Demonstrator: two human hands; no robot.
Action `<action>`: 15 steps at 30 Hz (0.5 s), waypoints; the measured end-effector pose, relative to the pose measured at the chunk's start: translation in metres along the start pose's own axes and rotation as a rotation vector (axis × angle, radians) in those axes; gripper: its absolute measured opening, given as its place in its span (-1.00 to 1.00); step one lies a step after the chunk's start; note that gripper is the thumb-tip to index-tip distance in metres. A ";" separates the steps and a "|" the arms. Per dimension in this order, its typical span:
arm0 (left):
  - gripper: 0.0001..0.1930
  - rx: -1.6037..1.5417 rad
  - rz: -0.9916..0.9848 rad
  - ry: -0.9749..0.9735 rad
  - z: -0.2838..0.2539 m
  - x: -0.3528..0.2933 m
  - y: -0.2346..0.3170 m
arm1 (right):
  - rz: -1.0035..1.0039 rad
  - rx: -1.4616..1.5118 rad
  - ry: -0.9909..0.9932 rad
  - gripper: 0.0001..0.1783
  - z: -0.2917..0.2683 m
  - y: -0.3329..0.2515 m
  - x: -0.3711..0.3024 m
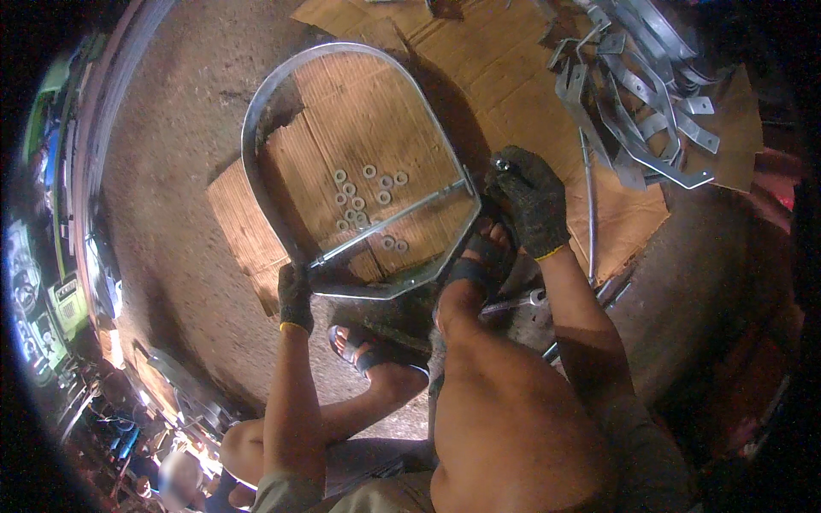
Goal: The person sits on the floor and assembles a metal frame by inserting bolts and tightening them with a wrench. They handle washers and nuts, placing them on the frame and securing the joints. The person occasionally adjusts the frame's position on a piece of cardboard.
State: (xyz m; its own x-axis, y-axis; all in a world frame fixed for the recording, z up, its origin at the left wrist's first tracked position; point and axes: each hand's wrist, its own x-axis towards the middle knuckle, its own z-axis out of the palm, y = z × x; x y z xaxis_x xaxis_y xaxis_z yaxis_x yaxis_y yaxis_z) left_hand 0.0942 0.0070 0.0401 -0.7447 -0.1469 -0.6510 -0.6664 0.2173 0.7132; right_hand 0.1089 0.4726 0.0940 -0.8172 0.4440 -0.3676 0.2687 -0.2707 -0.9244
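A loop-shaped metal band frame (250, 128), rounded at its far end and angled at its near end, lies on the cardboard (363, 107). A threaded-looking rod (389, 222) crosses it near its closer end. My left hand (295, 299), in a dark knit glove, is closed round the frame's near left corner by the rod's end. In the matching glove, my right hand (534, 201) is closed just beyond the frame's right side, a small shiny metal nut (501, 164) at its fingertips. Several flat washers (369, 171) lie loose inside the frame.
Bent metal brackets (637, 103) are heaped at the far right, with a long metal rod (588, 205) beside them. A wrench-like tool (517, 302) lies behind my right foot. My sandalled feet flank the frame's near edge. A green-cased device (70, 303) stands at the left.
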 end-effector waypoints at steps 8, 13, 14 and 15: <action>-0.78 -0.027 -0.011 0.015 0.004 -0.006 0.009 | 0.095 -0.246 -0.029 -0.66 0.000 0.017 0.007; -0.79 -0.078 -0.004 -0.004 0.005 -0.005 0.006 | 0.014 -0.661 0.020 -0.68 -0.016 0.051 0.028; -0.80 -0.100 0.002 -0.007 0.006 -0.004 0.004 | -0.039 -0.686 0.009 -0.69 -0.021 0.055 0.029; -0.80 -0.121 0.008 -0.006 0.005 -0.003 0.001 | -0.091 -0.708 -0.006 -0.69 -0.020 0.055 0.030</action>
State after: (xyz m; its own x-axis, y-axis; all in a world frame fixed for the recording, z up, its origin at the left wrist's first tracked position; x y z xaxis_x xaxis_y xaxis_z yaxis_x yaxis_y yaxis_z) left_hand 0.0957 0.0127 0.0412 -0.7502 -0.1397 -0.6463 -0.6600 0.1007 0.7445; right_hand 0.1093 0.4884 0.0304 -0.8545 0.4328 -0.2874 0.4643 0.3881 -0.7961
